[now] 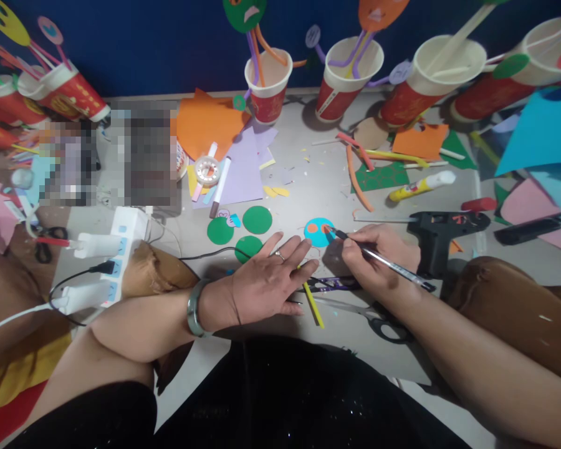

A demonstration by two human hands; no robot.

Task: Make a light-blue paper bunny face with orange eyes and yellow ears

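Plainly, the blue paper disc (318, 241) sits at the centre of the dial, bearing two orange spots, with twelve o'clock pointing away from the wearer. The right hand (387, 249), between three and four o'clock, has thumb and fingers pinched together on a pen (404, 272) – its tip is at the orange spot nearer that hand, though whether it touches is too fine to tell. At eight o'clock the left hand (264, 284) is palm down, fingers spread apart and clamped on nothing; its fingertips reach just beside the disc. A yellow stick (315, 307) at six o'clock runs out from under those fingers.

Around nine o'clock lie three green discs (257, 219), near one another. A black glue gun (437, 236) rests at three, just past the right hand, and scissors (387, 330) at five, partly covered by that forearm. A yellow tube with a white cap (421, 186) lies at two, a tape roll (207, 171) at ten – and a red paper cup (334, 96) stands at twelve.
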